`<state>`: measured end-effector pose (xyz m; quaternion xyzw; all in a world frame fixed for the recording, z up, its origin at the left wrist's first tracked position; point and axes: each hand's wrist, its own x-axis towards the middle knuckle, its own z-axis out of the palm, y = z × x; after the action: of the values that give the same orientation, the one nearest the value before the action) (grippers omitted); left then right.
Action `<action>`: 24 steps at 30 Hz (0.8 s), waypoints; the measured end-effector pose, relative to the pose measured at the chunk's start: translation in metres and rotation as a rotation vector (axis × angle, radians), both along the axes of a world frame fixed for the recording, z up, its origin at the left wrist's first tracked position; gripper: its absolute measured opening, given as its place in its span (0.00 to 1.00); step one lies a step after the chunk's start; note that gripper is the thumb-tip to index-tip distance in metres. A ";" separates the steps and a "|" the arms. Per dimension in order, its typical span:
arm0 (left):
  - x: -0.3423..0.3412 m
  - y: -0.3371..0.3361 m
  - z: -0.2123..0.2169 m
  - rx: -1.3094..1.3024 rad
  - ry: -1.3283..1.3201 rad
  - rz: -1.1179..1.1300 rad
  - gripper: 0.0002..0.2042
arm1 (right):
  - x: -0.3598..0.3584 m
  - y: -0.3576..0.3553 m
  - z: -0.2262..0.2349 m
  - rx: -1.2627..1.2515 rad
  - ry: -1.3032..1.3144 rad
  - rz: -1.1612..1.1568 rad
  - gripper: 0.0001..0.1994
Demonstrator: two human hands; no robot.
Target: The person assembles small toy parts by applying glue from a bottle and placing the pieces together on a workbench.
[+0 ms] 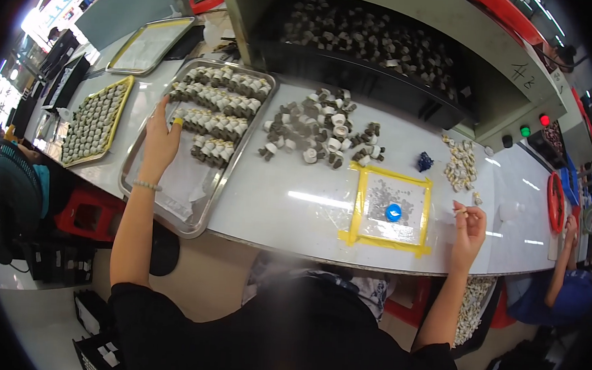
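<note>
My left hand reaches over a metal tray with its fingers stretched out and the thumb apart; the thumb wears a yellow fingertip cover. Beside that thumb, small white-and-dark knob-like parts stand in several rows on white paper. My right hand pinches a small cream-coloured piece above the table's right side. Similar cream pieces lie in a pile just beyond it. Between my hands, a heap of loose white-and-dark parts lies on the white table.
Yellow tape frames a square holding small grey bits and a blue round cap. A dark blue cluster sits nearby. Behind stands a machine with a part-filled black bin. Left is a filled yellow-rimmed tray; another person's arm is at right.
</note>
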<state>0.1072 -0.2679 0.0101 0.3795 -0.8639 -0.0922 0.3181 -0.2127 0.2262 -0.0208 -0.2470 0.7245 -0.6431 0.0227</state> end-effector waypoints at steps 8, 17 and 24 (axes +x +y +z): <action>-0.071 0.171 0.024 0.376 0.017 -0.544 0.19 | 0.046 -0.045 0.021 0.155 0.052 0.242 0.11; -0.116 0.183 -0.014 0.190 -0.013 -0.561 0.14 | 0.057 -0.039 0.022 0.376 0.314 0.192 0.09; -0.100 0.189 -0.013 0.033 0.064 -0.826 0.11 | 0.063 -0.031 0.019 0.417 0.447 0.188 0.07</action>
<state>0.0074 -0.0786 -0.0032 0.0027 -0.9316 -0.2376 0.2750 -0.1496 0.1951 -0.0021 -0.4380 0.8018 -0.4056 -0.0277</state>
